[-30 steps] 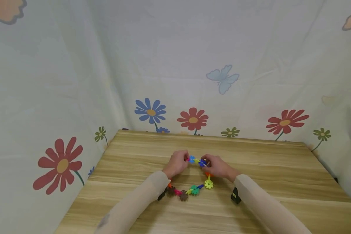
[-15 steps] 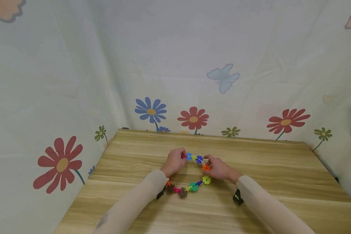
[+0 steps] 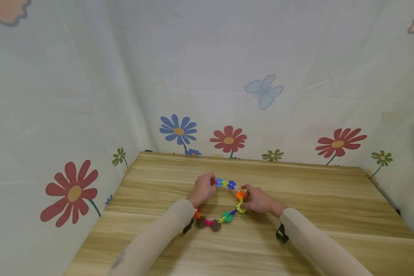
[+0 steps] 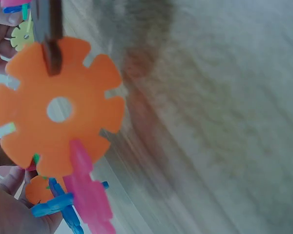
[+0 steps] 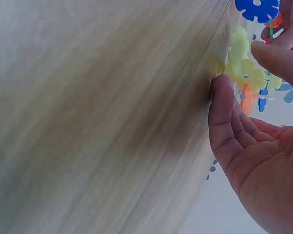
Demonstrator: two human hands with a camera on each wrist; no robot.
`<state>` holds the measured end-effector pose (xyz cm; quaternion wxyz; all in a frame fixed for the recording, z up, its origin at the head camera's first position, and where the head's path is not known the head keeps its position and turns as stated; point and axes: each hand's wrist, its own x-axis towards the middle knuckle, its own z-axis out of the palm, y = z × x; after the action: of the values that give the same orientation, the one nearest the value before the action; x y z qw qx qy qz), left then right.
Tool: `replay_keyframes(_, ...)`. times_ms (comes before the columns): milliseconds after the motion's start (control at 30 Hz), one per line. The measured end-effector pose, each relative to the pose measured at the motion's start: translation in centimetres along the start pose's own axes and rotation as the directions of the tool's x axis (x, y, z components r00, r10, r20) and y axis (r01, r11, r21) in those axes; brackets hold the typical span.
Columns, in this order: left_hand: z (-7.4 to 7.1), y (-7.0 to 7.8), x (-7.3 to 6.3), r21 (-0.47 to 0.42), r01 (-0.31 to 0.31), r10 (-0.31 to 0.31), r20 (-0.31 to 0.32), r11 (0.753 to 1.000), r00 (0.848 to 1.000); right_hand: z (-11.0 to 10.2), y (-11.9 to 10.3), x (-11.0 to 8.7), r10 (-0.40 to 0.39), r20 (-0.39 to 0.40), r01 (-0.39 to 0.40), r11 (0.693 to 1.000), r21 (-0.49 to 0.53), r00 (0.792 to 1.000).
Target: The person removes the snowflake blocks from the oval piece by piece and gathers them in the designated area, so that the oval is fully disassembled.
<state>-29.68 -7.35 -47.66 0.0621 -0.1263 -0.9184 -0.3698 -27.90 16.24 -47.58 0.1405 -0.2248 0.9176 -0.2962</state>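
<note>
A loop of linked plastic snowflake discs [image 3: 227, 217] in several colours lies in front of me on the wooden table. At its upper left, my left hand [image 3: 203, 189] pinches the loop beside a light blue disc [image 3: 219, 182]. Close to the left wrist camera hangs an orange disc [image 4: 29, 102], slotted to a brown one above and a pink one [image 4: 90, 200] below. On the loop's right side my right hand [image 3: 261, 201] touches it by the orange and yellow discs. Its thumb and forefinger stand apart around the yellow disc [image 5: 251, 78] in the right wrist view.
The wooden table [image 3: 307, 191] reaches back to a pale cloth [image 3: 207, 76] printed with flowers and butterflies, which also hangs at both sides. Black wrist straps [image 3: 281, 234] show below the sleeves.
The loop's far side has shifted left and slightly away, with my left hand still pinching it. My right hand has slid down the right side from the dark blue disc to the orange and yellow ones.
</note>
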Motion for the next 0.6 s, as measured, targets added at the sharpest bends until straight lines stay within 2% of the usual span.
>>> replay_keyframes(200, 0.03, -0.12, -0.01, -0.004, 0.003, -0.003, -0.003, 1.000, 1.000, -0.03, -0.14, 0.00, -0.015, -0.016, 0.016, 0.999, 0.037, 1.000)
replay_keyframes(333, -0.13, -0.10, -0.15, 0.007, 0.005, -0.005, 0.008, 1.000, 1.000, -0.04, -0.03, 0.10, -0.021, -0.061, 0.024, 0.998, 0.064, 0.998)
replay_keyframes(600, -0.77, 0.41, -0.63, 0.049, 0.071, -0.074, 0.063, 0.996, 0.995, -0.53, 0.62, 0.94, -0.055, -0.125, 0.067, 0.993, 0.092, 0.991)
